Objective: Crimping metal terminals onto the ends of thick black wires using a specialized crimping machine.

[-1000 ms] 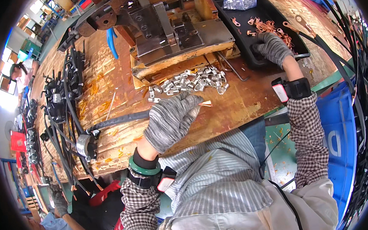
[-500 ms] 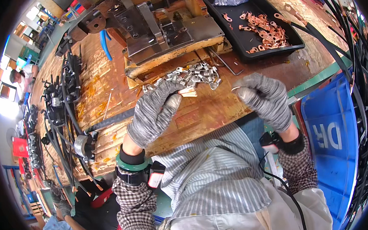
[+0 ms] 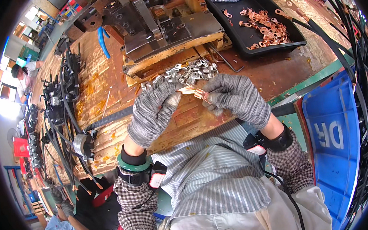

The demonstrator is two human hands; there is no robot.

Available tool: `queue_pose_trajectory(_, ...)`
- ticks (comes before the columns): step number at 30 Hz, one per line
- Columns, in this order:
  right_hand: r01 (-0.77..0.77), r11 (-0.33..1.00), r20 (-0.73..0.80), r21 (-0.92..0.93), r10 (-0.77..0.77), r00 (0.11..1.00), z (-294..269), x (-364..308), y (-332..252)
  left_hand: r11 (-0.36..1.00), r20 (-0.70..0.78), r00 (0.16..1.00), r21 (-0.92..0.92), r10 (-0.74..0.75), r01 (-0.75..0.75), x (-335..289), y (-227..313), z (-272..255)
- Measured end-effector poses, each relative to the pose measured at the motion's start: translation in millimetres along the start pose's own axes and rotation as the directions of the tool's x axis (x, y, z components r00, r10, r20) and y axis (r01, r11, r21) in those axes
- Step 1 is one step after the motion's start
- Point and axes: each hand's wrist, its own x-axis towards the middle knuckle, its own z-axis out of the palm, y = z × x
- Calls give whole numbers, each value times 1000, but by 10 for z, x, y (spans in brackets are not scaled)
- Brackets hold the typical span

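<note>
Copper cable lugs (image 3: 194, 92), small flat reddish pieces, pinched between both grey knit-gloved hands above the worn wooden tabletop (image 3: 106, 77). Left hand (image 3: 154, 112) closed on the left end, right hand (image 3: 238, 99) on the right; long axis roughly left to right, just before the heap of silver lugs (image 3: 190, 73).

factory workshop, worn workbench (image 3: 106, 77), metal press (image 3: 166, 27)

The person is wearing grey knit gloves on the left hand (image 3: 152, 115) and right hand (image 3: 238, 99), checked sleeves, black wristbands and a striped apron.
</note>
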Motion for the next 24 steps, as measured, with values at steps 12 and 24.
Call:
queue_pose_trajectory(12, -30, 995, 33, 92, 28, 999, 35, 91, -158, 912, 46, 989, 384, 138, -145, 34, 171, 25)
queue_pose_trajectory(24, 209, 973, -43, -101, -214, 976, 118, 188, -45, 976, 132, 990, 208, 40, -67, 105, 73, -225)
